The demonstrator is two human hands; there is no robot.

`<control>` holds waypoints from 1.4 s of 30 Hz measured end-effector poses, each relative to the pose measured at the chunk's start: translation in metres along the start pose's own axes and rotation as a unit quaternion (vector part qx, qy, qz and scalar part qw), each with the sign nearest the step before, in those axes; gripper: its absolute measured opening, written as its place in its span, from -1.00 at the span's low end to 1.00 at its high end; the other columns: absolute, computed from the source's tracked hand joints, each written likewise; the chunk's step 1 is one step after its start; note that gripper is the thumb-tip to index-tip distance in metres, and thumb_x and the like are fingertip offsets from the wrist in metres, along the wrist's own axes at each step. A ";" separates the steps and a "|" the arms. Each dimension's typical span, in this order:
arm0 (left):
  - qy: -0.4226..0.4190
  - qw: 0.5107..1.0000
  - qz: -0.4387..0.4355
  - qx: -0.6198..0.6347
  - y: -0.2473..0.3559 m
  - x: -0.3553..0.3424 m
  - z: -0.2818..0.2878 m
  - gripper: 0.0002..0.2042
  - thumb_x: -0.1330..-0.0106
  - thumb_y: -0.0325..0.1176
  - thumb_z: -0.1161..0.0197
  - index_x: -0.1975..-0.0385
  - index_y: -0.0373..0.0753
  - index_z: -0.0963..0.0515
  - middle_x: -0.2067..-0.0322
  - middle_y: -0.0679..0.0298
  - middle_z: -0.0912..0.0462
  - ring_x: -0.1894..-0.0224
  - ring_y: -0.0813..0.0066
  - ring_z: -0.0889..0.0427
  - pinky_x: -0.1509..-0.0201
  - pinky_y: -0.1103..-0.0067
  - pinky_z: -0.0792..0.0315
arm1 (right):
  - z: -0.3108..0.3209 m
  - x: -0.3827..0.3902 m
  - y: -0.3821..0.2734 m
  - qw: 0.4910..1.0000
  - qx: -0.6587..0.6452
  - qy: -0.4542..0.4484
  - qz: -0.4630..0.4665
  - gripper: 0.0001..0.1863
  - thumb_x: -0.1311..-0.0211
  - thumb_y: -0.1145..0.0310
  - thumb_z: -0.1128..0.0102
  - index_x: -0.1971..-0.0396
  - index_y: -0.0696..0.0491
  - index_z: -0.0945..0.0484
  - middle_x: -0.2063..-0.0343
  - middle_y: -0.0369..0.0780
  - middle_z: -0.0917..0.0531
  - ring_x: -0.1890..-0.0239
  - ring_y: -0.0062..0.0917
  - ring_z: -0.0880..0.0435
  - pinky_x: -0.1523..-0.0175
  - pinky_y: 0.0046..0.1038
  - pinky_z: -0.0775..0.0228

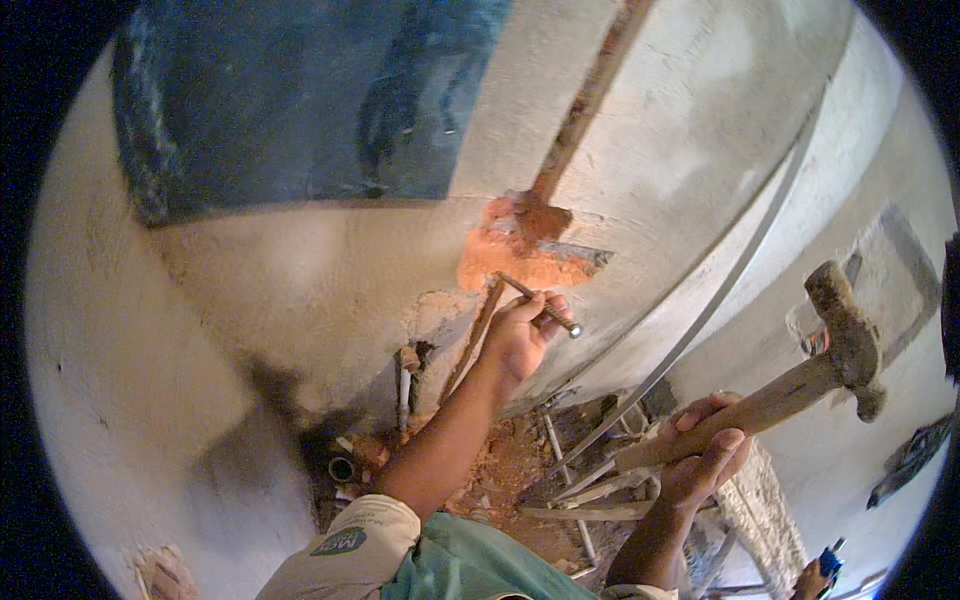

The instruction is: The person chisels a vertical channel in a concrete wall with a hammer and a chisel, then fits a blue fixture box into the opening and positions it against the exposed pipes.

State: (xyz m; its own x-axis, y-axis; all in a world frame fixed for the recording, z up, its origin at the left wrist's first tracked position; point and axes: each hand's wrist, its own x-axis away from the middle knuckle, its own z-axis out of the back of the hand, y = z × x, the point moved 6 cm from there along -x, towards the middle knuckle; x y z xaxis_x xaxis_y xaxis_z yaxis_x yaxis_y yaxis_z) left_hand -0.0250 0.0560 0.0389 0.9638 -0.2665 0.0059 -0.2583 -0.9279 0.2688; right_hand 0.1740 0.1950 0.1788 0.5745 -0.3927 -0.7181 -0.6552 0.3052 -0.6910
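My left hand (522, 330) grips a thin steel chisel (540, 304), its tip set against the broken orange brick patch (510, 250) in the plastered wall (300, 290). A narrow chased groove (585, 100) runs up from that patch. My right hand (705, 450) holds a wooden-handled hammer (790, 390) drawn back to the right, its worn metal head (845, 335) raised and apart from the chisel.
A blue panel (300, 90) covers the upper wall. A pipe stub (403, 385) and a round pipe end (342, 468) sit low by the wall, with orange rubble (510, 470) and a metal frame of bars (590, 480) below. Another person's hand (812, 578) shows at the lower right.
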 end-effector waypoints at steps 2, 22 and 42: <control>-0.032 0.999 -0.010 -0.036 0.001 0.000 0.000 -0.85 -0.19 -0.43 -0.04 0.29 -0.34 -0.35 0.36 0.19 -0.49 0.28 0.37 -0.51 0.13 0.41 -0.45 | 0.007 -0.001 -0.004 0.999 -0.006 -0.008 0.031 -0.40 -0.08 -0.17 0.09 0.32 0.19 -0.28 0.65 -0.22 -0.36 0.68 -0.60 -0.34 0.66 -0.62 -0.26; 0.018 0.997 -0.056 -0.045 -0.010 0.000 0.001 -0.86 -0.19 -0.42 -0.05 0.33 -0.37 -0.38 0.38 0.17 -0.48 0.31 0.29 -0.50 0.17 0.42 -0.46 | 0.029 0.005 0.029 0.999 -0.008 -0.004 -0.032 -0.36 -0.09 -0.17 0.13 0.24 0.21 -0.27 0.70 -0.23 -0.34 0.74 -0.61 -0.33 0.71 -0.62 -0.24; 0.051 0.955 -0.089 0.279 0.034 -0.051 -0.049 -0.82 -0.25 -0.47 0.12 0.17 -0.31 -0.31 0.22 0.19 -0.39 0.15 0.33 -0.40 -0.01 0.28 -0.36 | -0.054 -0.093 -0.029 0.993 0.054 -0.053 -0.090 -0.56 -0.18 -0.06 0.16 0.20 0.03 -0.32 0.68 -0.39 -0.31 0.76 -0.74 -0.28 0.72 -0.70 -0.18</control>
State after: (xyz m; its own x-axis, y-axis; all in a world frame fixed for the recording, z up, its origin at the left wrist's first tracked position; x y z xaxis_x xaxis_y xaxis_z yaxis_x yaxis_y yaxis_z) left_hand -0.0800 0.0512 0.0952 0.9898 -0.0903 0.1099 -0.0564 -0.9585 -0.2796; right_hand 0.1131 0.1760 0.2705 0.7296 -0.3580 -0.5826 -0.4836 0.3323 -0.8098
